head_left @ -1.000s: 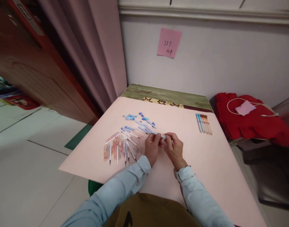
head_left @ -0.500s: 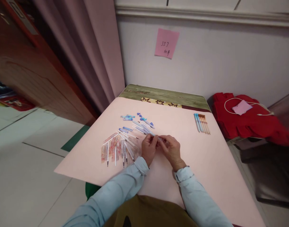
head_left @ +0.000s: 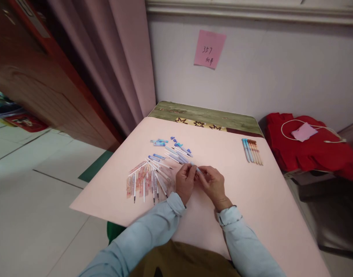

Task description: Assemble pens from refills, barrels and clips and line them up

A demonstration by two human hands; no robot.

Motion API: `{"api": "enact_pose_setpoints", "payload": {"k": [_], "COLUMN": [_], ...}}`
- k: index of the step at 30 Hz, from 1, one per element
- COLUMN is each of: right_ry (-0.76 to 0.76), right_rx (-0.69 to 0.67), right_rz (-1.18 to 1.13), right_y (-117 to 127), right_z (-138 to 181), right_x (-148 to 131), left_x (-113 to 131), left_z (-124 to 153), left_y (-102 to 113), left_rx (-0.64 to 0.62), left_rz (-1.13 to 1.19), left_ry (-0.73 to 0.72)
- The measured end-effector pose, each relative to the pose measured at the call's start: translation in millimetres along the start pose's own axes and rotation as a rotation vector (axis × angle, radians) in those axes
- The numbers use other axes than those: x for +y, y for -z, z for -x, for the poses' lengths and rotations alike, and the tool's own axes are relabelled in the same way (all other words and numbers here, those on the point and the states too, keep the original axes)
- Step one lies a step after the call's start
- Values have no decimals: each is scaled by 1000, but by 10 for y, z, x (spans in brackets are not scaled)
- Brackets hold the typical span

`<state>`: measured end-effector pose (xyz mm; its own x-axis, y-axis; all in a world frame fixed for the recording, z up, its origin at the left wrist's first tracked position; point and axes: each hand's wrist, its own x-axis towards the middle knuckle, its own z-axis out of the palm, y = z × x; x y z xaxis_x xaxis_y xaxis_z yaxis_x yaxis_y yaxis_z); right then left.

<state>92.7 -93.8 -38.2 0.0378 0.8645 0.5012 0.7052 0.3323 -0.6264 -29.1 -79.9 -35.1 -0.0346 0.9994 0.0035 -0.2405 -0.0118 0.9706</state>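
My left hand [head_left: 184, 182] and my right hand [head_left: 212, 184] meet over the pale tabletop, both closed on one light blue pen barrel [head_left: 196, 168]. Fingers cover much of it. Just beyond my left hand lie loose blue pen barrels [head_left: 176, 155]. Left of it, white refills [head_left: 157, 168] with dark tips spread over pinkish clear pen parts [head_left: 140, 181]. Short blue pen pieces [head_left: 158, 157] rest above these, and small dark blue caps [head_left: 173, 139] sit farther back. At the right, a row of assembled-looking pens [head_left: 251, 152], blue and brown, lies side by side.
A pale sheet covers the table [head_left: 268, 215], leaving a green wood-patterned edge [head_left: 205, 112] at the back by the wall. A red cloth [head_left: 283, 148] with a white cable lies at the right. A pink note [head_left: 210, 49] hangs on the wall; a wooden door [head_left: 63, 88] stands left.
The view has shifted slightly, so the table and its things sit a little farther right. Both hands stay together on the pen barrel, which now tilts down toward the right hand.
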Motion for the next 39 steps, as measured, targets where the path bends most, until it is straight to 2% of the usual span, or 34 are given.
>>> {"api": "enact_pose_setpoints", "payload": {"k": [3, 6, 10, 14, 18, 24, 28, 33, 35, 39], "right_ry": [-56, -151, -248, -274, -292, -290, -326, -290, -281, -266], "right_rx": [50, 97, 104, 64, 63, 47, 22, 25, 44, 66], "right_rz": [40, 88, 103, 82, 80, 80, 71, 53, 63, 93], "right_y": [-25, -41, -48, -53, -61, -63, -49, -28, -31, -46], "right_z": [1, -6, -9, 4, 14, 6, -1, -11, -18, -25], "right_x": [21, 48, 81, 107, 129, 139, 113, 64, 55, 65], "left_x": [6, 20, 78, 132, 101, 43, 136, 478, 650, 932], "left_z": [15, 50, 125, 200, 237, 244, 299, 247, 110, -368], "left_y": [-14, -11, 6, 5, 1, 14, -44, -56, 57, 519], "left_rx": [1, -31, -175, -324, -439, -493, -395, -196, -94, 270], "left_rz": [52, -3, -196, -386, -517, -543, -434, -288, -252, -215], "left_ry": [8, -38, -144, -301, -394, -450, -362, -275, -270, -362]}}
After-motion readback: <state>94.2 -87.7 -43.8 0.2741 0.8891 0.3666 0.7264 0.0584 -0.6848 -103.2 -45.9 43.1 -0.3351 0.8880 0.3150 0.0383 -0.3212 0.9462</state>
